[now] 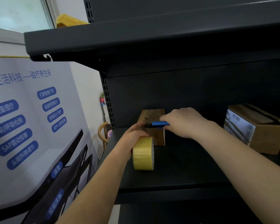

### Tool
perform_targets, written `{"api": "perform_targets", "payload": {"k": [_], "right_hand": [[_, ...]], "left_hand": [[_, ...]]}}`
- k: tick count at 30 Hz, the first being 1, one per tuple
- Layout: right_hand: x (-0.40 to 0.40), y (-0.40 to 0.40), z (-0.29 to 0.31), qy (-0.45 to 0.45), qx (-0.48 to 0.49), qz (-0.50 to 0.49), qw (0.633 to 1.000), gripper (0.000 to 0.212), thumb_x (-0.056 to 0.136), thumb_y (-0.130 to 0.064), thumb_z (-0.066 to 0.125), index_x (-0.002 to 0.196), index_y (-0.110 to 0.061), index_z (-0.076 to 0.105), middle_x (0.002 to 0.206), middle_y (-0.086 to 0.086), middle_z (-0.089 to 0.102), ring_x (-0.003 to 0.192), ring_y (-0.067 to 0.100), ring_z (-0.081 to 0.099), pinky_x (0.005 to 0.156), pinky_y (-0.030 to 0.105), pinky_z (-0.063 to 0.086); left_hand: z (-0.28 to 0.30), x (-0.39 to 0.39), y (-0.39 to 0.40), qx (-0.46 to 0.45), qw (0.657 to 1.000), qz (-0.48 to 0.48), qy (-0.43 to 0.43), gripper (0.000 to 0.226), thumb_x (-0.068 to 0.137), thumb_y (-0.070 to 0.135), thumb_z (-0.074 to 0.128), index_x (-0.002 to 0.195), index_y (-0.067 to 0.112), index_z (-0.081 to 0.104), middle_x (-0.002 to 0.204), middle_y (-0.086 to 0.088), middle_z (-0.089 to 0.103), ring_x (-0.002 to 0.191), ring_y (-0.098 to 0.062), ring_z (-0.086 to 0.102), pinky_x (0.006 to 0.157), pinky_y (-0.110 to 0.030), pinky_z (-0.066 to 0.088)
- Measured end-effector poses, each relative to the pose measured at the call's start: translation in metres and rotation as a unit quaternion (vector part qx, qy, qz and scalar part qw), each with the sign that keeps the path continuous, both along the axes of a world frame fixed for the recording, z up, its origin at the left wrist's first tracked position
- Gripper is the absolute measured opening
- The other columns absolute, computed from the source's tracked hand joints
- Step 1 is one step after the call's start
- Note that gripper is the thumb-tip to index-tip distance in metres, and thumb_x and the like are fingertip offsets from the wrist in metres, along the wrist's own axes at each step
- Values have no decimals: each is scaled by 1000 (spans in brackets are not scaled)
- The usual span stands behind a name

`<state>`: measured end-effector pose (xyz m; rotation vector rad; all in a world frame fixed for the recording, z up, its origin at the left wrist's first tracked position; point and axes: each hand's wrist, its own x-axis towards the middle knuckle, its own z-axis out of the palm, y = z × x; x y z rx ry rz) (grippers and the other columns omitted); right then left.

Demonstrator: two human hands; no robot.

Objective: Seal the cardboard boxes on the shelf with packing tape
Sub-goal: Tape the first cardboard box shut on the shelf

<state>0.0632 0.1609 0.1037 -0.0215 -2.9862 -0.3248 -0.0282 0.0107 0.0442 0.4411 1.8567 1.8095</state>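
Observation:
A small brown cardboard box stands on the dark shelf board, towards its back left. My left hand grips a yellow roll of packing tape just in front of the box. My right hand holds a blue utility knife, whose tip points left at the box's front, close to my left fingers. Whether the blade touches tape or box cannot be made out. A larger cardboard box with printed labels and dark strips sits at the right of the same shelf.
A dark metal shelf board hangs close overhead, with a yellow cloth on top of it. A perforated upright bounds the shelf's left side. A printed poster stands to the left.

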Motion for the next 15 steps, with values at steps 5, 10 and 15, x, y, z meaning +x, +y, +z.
{"api": "perform_targets", "payload": {"k": [5, 10, 15], "right_hand": [[-2, -8, -2, 1, 51, -17, 999, 16, 93, -26, 52, 109, -27, 54, 83, -3, 51, 72, 15, 51, 58, 31, 39], [1, -16, 0, -22, 101, -36, 994, 20, 94, -24, 51, 114, -24, 53, 91, 1, 55, 76, 17, 53, 62, 33, 45], [14, 3, 13, -76, 79, -80, 991, 14, 91, -30, 54, 103, -24, 59, 84, -2, 57, 71, 14, 57, 61, 30, 48]], "left_hand": [[-1, -1, 1, 7, 1000, 7, 0, 49, 80, -5, 60, 118, 26, 60, 129, -15, 52, 111, -36, 56, 90, -44, 50], [-2, -3, 1, 2, 1000, 13, 2, 46, 80, -3, 61, 114, 28, 61, 131, -13, 51, 113, -36, 53, 96, -49, 46], [0, 0, 0, 0, 1000, 16, -15, 51, 81, -2, 60, 120, 30, 59, 128, -11, 51, 105, -33, 57, 78, -40, 52]]}}
